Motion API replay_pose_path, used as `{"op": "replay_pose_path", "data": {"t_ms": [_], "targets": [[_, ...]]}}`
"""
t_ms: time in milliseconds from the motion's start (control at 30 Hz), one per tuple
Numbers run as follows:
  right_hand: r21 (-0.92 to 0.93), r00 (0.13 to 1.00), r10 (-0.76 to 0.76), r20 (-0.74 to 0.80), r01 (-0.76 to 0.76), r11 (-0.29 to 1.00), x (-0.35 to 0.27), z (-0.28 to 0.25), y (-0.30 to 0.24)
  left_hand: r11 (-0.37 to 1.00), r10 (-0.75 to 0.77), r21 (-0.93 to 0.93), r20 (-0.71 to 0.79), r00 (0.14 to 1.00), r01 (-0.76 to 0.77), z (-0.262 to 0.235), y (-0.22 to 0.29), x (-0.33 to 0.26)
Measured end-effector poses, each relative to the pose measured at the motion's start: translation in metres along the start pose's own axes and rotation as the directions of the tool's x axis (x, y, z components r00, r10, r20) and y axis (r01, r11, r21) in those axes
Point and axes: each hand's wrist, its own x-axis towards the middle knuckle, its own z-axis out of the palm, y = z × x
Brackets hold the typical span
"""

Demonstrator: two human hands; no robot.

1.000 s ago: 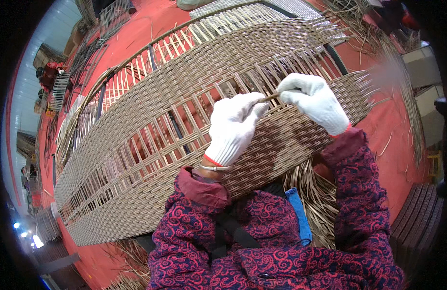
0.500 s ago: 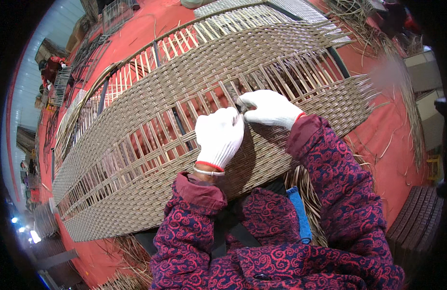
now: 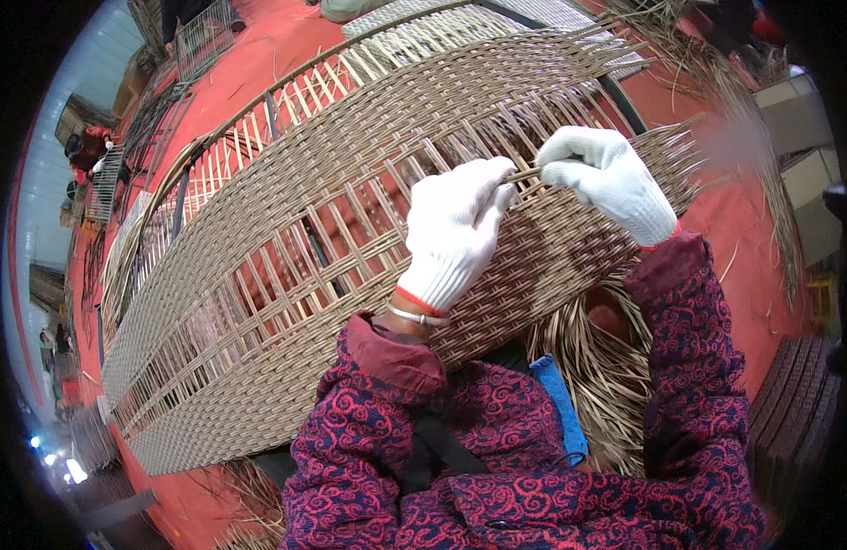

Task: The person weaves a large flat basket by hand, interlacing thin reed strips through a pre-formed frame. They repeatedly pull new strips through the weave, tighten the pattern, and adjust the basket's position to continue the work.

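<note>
Across the view lies a large brown wicker panel (image 3: 258, 275), with dense woven bands and open slatted gaps between them. My left hand (image 3: 454, 225), in a white knitted glove, is closed over the panel's middle, pinching a thin brown wicker strip (image 3: 524, 175). The gloved right hand (image 3: 610, 174) is closed on the same strip a little farther right. The strip is drawn short between the fingertips, just above the weave. Its ends are hidden by the gloves. Slats of the open gap (image 3: 350, 215) show left of my left hand.
A bundle of loose strips (image 3: 593, 367) hangs by my lap beside a blue strap (image 3: 559, 408). More loose strips lie on the red floor (image 3: 717, 266) at the right. Dark stacked panels (image 3: 795, 412) stand at lower right. Another person (image 3: 89, 151) is at far left.
Both hands have moved right along the panel, and the right hand has drawn away from the left. A short length of strip now shows between them.
</note>
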Motion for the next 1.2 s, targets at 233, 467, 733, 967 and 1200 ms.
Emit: {"op": "replay_pose_path", "data": {"t_ms": [233,467,733,967,1200], "targets": [[-0.442,0.994,-0.022,0.107,0.068,0.894,0.046,0.067,0.018,0.734,-0.662,-0.161,0.049,0.748,0.660,-0.031,-0.010,-0.024],[-0.563,0.965,-0.111,0.238,0.230,0.794,0.074,0.077,0.043,0.792,-0.161,0.601,0.039,0.986,0.106,-0.010,-0.020,-0.016],[-0.214,0.941,-0.153,0.303,0.224,0.951,0.060,0.031,0.034,0.890,-0.353,0.308,0.000,0.935,0.336,0.011,-0.018,-0.013],[-0.248,0.992,0.038,-0.116,-0.066,0.967,0.021,-0.031,0.030,0.995,-0.025,0.090,-0.221,0.975,0.046,0.021,-0.008,0.003],[0.140,0.993,0.114,0.017,-0.115,0.983,0.018,-0.009,0.018,0.827,-0.423,-0.358,0.109,0.899,0.433,0.029,0.002,0.022]]}}
